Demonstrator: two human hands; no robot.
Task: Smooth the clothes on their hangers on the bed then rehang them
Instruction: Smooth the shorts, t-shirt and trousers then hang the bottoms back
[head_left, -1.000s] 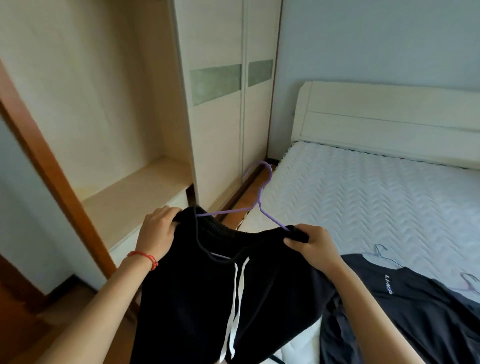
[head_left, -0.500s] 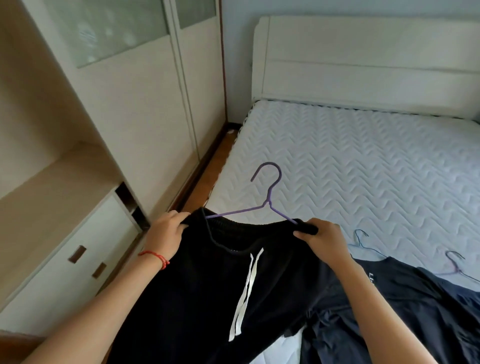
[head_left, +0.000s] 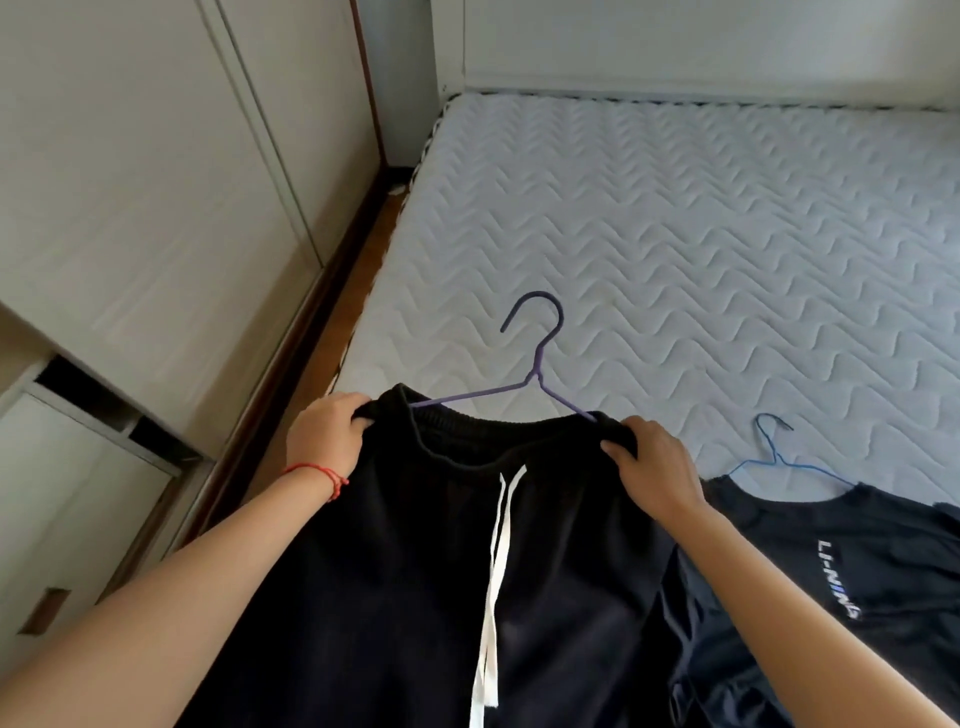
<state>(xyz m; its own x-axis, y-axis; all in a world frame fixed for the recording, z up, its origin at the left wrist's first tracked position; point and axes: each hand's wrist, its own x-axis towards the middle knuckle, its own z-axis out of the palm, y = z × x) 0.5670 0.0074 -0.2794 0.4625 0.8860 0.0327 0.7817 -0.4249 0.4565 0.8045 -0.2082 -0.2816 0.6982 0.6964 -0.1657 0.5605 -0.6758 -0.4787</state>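
Note:
Black drawstring pants (head_left: 415, 561) with white cords hang on a purple wire hanger (head_left: 537, 358), whose hook points up over the mattress (head_left: 701, 249). My left hand (head_left: 324, 436) grips the waistband's left end. My right hand (head_left: 652, 467) grips the right end, over the hanger's shoulder. The pants stretch between both hands at the bed's near left edge. To the right, a dark shirt (head_left: 857, 561) with a printed logo lies flat on the mattress on a blue hanger (head_left: 776, 452).
A cream wardrobe (head_left: 156, 182) with closed doors lines the left side. Below it is a drawer unit (head_left: 67, 499). A narrow strip of wooden floor (head_left: 358, 260) runs between wardrobe and bed. The headboard (head_left: 675, 41) closes the far end.
My view has turned from the wardrobe down to the bed. Both hands have carried the pants on the purple hanger over the mattress edge, beside the dark shirt.

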